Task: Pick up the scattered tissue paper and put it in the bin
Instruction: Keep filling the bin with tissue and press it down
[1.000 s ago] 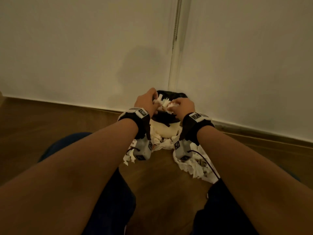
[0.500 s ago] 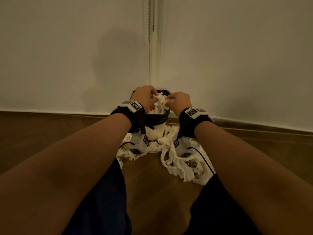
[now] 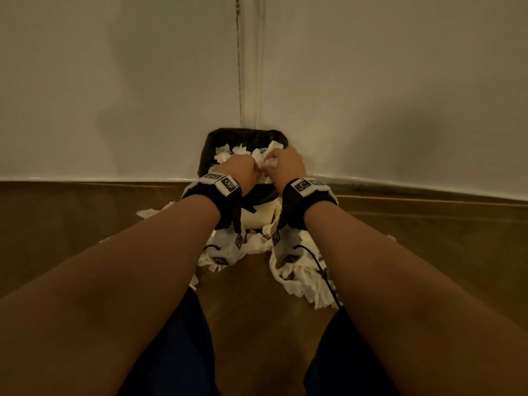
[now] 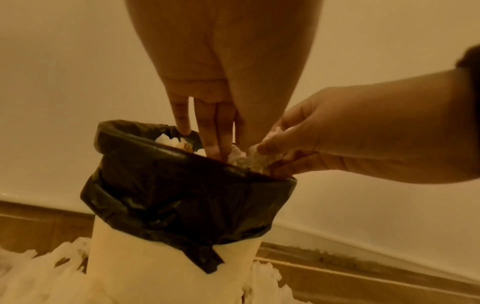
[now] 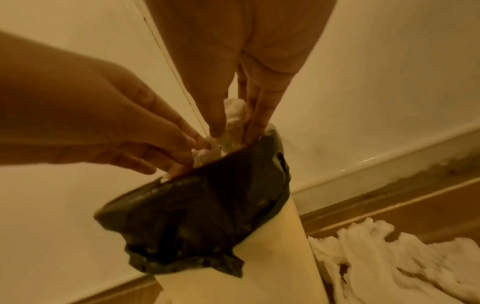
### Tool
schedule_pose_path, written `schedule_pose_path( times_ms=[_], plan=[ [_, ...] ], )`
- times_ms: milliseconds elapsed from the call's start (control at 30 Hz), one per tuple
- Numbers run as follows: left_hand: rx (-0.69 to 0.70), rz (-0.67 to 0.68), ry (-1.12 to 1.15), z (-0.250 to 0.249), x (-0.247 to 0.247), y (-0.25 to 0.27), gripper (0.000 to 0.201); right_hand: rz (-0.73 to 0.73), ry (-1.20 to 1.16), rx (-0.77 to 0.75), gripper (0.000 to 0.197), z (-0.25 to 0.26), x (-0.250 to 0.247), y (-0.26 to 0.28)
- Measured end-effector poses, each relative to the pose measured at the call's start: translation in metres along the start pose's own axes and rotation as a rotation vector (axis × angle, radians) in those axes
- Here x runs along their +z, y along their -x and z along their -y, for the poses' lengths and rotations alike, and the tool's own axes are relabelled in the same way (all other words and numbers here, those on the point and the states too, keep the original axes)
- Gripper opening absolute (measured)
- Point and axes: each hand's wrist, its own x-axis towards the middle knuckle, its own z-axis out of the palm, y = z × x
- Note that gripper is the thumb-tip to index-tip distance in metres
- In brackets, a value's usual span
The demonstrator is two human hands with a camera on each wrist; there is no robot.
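A cream bin [image 3: 261,215] with a black liner [image 4: 182,191] stands in the corner, with white tissue showing at its mouth. Both hands are over the mouth, side by side. My left hand [image 3: 250,165] points its fingers [image 4: 215,142] down into the liner, fingertips gathered on a wad of tissue paper [image 4: 246,158]. My right hand [image 3: 273,162] pinches the same crumpled tissue [image 5: 235,117] between thumb and fingers, just above the rim. More scattered tissue [image 3: 303,284] lies on the floor around the bin's base, some of it [image 3: 220,260] under my left wrist.
The bin sits tight against two white walls [image 3: 114,95] that meet in a corner seam [image 3: 248,67]. A skirting line runs along the wooden floor [image 3: 245,310]. My knees in dark blue trousers [image 3: 177,352] are low in the head view.
Both hands have moved forward and down with the tissue wad, from above the near rim to the bin's mouth. The head view has swung so the corner seam sits central.
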Motion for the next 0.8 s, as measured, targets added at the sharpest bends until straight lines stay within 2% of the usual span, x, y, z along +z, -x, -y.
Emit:
schedule_pose_path(
  times_ms=[133,200,300,400,500,567,667,800],
  plan=[
    [-0.059,0.056,-0.135,0.005,0.015,-0.005,0.033,0.147,0.204,-0.044,0.029,0.0,0.02,-0.008],
    [-0.062,0.048,-0.163,0.009,0.02,-0.008,0.029,0.219,0.297,-0.081,0.03,0.001,0.03,-0.009],
    [-0.086,0.035,-0.181,0.014,0.022,-0.01,0.033,0.319,0.402,-0.144,0.032,0.006,0.037,-0.008],
    [-0.086,0.102,-0.172,0.014,0.019,-0.009,0.039,0.41,0.564,-0.142,0.039,0.007,0.039,-0.011],
    [-0.077,0.178,-0.128,0.014,0.015,-0.004,0.041,0.455,0.616,-0.144,0.047,0.006,0.037,-0.012],
    [-0.038,0.173,-0.108,0.019,0.014,-0.003,0.04,0.418,0.62,-0.17,0.042,0.008,0.035,-0.011],
    [-0.014,0.088,-0.086,0.029,0.01,0.001,0.035,0.285,0.568,-0.147,0.033,0.011,0.027,-0.012],
    [-0.018,-0.123,-0.062,0.032,-0.002,0.004,0.031,0.033,0.529,-0.188,0.027,0.011,0.016,-0.009]
  ],
)
